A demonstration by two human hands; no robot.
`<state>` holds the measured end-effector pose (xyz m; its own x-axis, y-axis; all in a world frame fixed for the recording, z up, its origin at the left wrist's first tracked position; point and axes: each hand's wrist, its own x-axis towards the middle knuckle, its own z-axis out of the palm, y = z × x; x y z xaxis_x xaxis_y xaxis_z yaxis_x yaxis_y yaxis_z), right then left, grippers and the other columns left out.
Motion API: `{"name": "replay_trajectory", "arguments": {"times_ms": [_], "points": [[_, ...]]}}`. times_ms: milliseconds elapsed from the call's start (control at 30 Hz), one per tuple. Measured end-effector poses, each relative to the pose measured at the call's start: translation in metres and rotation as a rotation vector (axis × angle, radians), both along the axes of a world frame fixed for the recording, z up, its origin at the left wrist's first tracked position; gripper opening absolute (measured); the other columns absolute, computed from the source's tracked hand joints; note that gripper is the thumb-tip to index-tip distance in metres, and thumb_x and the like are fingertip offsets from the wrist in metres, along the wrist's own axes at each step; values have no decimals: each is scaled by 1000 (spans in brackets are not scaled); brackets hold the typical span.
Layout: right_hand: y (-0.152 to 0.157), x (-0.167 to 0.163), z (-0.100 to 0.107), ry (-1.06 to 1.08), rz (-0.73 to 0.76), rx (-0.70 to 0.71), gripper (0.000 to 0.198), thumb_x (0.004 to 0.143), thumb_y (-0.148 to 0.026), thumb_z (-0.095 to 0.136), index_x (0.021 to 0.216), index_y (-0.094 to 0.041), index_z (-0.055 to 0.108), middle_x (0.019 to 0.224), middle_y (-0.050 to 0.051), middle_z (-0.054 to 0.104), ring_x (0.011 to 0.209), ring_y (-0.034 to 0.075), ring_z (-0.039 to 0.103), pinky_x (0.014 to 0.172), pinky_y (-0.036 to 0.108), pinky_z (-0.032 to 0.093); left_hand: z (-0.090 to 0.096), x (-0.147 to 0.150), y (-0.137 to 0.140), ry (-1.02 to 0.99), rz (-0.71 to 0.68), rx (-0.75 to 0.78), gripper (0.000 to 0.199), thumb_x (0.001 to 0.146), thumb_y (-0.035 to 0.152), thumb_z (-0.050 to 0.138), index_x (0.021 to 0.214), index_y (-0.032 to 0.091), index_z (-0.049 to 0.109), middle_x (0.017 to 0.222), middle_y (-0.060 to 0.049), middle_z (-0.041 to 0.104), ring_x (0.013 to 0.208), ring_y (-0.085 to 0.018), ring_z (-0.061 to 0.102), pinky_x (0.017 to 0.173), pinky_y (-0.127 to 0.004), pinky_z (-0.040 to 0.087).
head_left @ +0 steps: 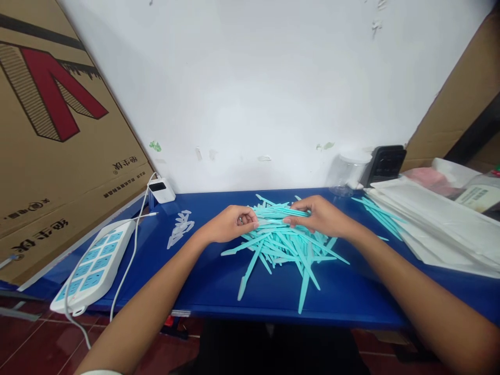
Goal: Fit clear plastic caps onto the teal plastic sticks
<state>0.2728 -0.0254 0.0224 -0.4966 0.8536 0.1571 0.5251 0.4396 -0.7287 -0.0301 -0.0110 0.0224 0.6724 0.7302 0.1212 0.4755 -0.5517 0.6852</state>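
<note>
Left hand [231,223]: fingertips pinched on one turquoise stick [271,224]. Right hand [321,214]: fingers closed round a stick bundle [297,212] — align ends above the pile [283,249].

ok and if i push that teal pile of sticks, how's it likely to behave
Pushed, the teal pile would probably spread rather than move as one, since its sticks lie loosely crossed at many angles. Each would likely feel stiff, as those jutting out at the front look straight, and light, being so thin.
</note>
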Motion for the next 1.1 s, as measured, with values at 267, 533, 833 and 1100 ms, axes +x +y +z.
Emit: {"name": "replay_trajectory", "arguments": {"times_ms": [267, 533, 833, 1100], "points": [[-5, -11, -3, 31, -50, 45, 47, 87, -65, 70, 72, -20, 73, 67, 0, 63, 50, 13, 50, 50, 29, 37, -17, 15, -3, -234, 112, -99, 36, 93, 52, 69, 94, 16, 73, 80, -6, 70, 70, -15, 63, 64, -26, 51], [-3, -15, -6, 32, -85, 158, 50, 91, -62, 67, 66, -20, 75, 59, -2, 49, 60, 13, 39, 59, 30, 28, -34, 27, -1, -438, 196, -219, 41, 86, 53, 78, 88, 13, 72, 79, -8, 72, 64, -14, 66, 60, -26, 55], [2, -7, -3, 119, -176, 9, 46, 87, -66, 69, 77, -21, 70, 61, 2, 70, 49, 17, 57, 50, 30, 39, -23, 22, 5, -441, 263, -201, 44, 82, 56, 79, 89, 13, 71, 76, -6, 70, 61, -13, 62, 58, -25, 51], [17, 19, -1, 48, -372, 224, 50, 94, -65, 59, 77, -20, 73, 55, 1, 65, 49, 16, 51, 54, 30, 38, -24, 5, 18, -391, 364, -174, 43, 81, 55, 78, 88, 13, 71, 74, -6, 69, 61, -14, 62, 58, -27, 50]]}}
